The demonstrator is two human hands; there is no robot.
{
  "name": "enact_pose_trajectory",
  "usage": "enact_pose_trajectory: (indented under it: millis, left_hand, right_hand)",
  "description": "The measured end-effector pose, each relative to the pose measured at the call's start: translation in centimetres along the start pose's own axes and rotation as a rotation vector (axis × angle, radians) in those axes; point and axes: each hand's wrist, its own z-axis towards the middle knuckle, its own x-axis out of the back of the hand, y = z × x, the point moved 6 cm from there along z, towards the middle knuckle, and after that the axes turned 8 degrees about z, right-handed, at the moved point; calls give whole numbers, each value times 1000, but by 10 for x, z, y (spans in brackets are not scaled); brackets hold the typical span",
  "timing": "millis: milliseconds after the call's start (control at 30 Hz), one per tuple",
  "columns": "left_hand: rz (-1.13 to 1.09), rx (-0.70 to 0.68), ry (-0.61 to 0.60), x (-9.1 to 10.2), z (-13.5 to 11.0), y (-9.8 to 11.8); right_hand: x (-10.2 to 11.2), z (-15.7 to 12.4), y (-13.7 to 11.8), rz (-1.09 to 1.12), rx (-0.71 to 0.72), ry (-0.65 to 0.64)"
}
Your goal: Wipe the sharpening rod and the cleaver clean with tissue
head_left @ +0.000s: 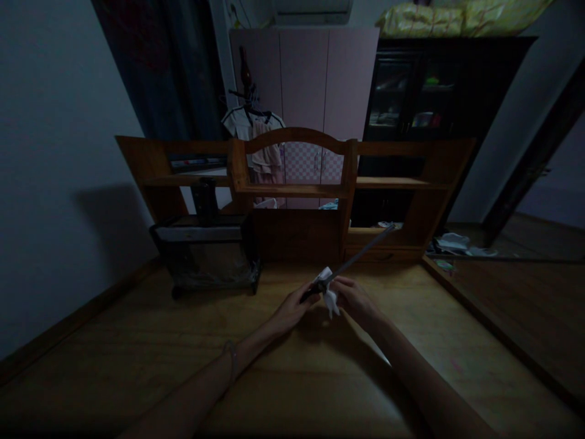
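Note:
My left hand [291,310] is closed round the dark handle end of a long thin rod [365,249] that slants up and to the right over the wooden desk [283,390]. My right hand [351,297] pinches a small white cloth or tissue [329,291] against the rod, right beside the left hand. A thin bracelet sits on my left wrist. The light is dim, so I cannot make out what the rod is.
A wooden shelf unit [297,189] stands at the desk's back edge. A dark box with a clear front [205,256] sits at its left. Papers [452,244] lie at the right. Behind stand a pink wardrobe [315,85], a dark cabinet [429,97] and hanging clothes [256,134].

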Motion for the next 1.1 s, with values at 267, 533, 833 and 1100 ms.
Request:
enact_pose_trajectory:
  millis: [267,533,833,1100]
  left_hand:
    - [-34,-21,-79,-3,-2,1]
    - [-39,-9,-109,-3,-3,-2]
    - [-75,-4,-22,-3,2,-6]
    - [-64,35,-29,-5,-2,-6]
  right_hand:
    - [-1,1,1,19,4,-18]
    - [-3,4,5,67,12,-44]
    - [-6,5,5,174,-11,-74]
    - [-8,2,-2,131,21,-72]
